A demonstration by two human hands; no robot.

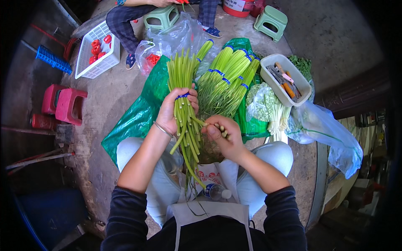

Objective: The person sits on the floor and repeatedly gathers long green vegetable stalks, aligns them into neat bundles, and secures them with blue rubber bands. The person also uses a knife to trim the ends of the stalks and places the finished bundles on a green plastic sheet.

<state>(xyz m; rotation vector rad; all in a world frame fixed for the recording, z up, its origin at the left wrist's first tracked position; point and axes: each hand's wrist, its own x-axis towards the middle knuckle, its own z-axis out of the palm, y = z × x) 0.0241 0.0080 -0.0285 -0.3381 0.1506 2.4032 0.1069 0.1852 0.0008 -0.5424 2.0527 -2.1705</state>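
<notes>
My left hand (176, 108) is wrapped around a bundle of garlic scapes (182, 72), close to a blue band (182, 95) that ties it. The cut ends point away from me, and loose stems of uneven length hang down over my lap. At the bundle's right side, my right hand (224, 133) pinches the end of one stem between thumb and finger. Several short stem pieces (223, 131) stick out of its curled fingers. Beyond my hands, more banded bundles of garlic scapes (229, 69) lie on green plastic. A plastic bottle (216, 191) rests on my apron (207, 205).
A white tub (273, 61) of knives and tools stands right, beside bagged vegetables (260, 100) and a blue-tinted plastic bag (329, 131). A white basket (100, 64) holds red peppers. Another person's legs (121, 28) are ahead, near green stools (271, 22). Pink stools (70, 105) stand left.
</notes>
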